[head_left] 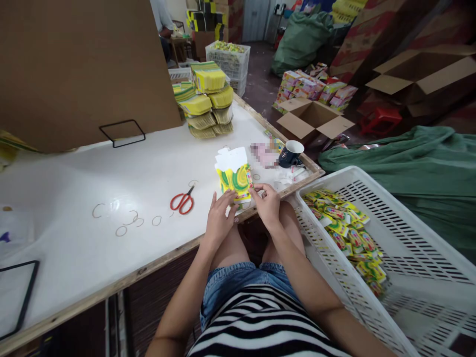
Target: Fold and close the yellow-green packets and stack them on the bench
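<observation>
A yellow and green printed paper box [234, 179] with white flaps lies at the near edge of the white table, looking mostly flat. My left hand [220, 218] is over its lower left part, with the fingers bent onto the near edge and the thumb close below them. At the lower right side, my right hand [266, 204] pinches the box edge between thumb and fingers. Red-handled scissors [182, 202] rest to the left of my hands. Stacks of similar flat yellow boxes [208, 101] stand farther back on the table.
Several rubber bands [137, 219] are scattered to the left. A dark mug [290, 154] stands near the table's right corner. Right of my legs is a white plastic crate [405, 213] holding small yellow boxes [349, 233]. A large cardboard sheet [85, 74] rises at the left; open cartons [314, 116] are beyond.
</observation>
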### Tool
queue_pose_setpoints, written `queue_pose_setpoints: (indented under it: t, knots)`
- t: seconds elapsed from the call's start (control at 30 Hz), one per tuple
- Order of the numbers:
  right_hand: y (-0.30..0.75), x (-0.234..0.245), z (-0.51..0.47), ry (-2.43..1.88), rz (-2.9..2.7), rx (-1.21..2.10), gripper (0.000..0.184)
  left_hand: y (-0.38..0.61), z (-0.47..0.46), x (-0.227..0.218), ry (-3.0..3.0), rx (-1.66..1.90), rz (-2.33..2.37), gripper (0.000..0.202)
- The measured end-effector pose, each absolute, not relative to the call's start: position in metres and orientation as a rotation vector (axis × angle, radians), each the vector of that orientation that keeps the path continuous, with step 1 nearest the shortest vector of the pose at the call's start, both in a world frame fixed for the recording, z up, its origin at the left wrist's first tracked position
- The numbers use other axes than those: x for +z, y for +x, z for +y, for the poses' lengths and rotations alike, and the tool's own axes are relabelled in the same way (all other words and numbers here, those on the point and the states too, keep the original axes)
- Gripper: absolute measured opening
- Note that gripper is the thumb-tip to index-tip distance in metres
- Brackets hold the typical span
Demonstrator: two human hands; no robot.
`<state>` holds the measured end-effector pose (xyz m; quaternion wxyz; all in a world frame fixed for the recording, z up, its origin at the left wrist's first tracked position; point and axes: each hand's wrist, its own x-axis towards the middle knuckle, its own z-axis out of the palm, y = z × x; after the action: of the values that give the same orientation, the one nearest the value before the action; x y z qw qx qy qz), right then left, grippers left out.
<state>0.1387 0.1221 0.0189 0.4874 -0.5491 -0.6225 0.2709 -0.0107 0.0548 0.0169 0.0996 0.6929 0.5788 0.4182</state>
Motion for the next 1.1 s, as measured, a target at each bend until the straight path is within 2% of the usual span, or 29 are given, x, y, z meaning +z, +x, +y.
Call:
queue_pose_setpoints:
  t: [0.2, 0.4, 0.5, 0.6, 0.77, 0.93, 1.1]
  knots:
    - [0.141, 0.022, 0.120, -1.328, -1.355, 0.797, 0.026, -0.012, 0.055, 0.020, 1.897, 1.471, 1.676, 0.031]
    - [0.139, 0.020, 0.129, -1.241, -1.215, 0.971, 0.026, -0.017, 0.062, 0.019, 1.844, 1.330, 1.704, 0.029]
    - [0.140, 0.023, 0.127, -1.170, -1.193, 1.060, 0.030, -0.017, 0.060, 0.027, 1.657, 1.512, 1.631, 0.031]
    - [0.141, 0.029, 0.112, -1.043, -1.095, 1.275, 0.032, -0.015, 0.056, 0.037, 1.284, 1.633, 1.358, 0.038]
    - [0.140, 0.038, 0.079, -0.940, -0.926, 1.612, 0.034, -0.007, 0.049, 0.047, 0.830, 1.463, 0.771, 0.054]
    - [0.142, 0.048, 0.064, -0.952, -0.989, 1.575, 0.029, -0.001, 0.040, 0.052, 0.740, 1.424, 0.671, 0.047]
    - [0.142, 0.050, 0.054, -1.033, -1.210, 1.444, 0.026, 0.004, 0.040, 0.044, 0.754, 1.531, 0.848, 0.039]
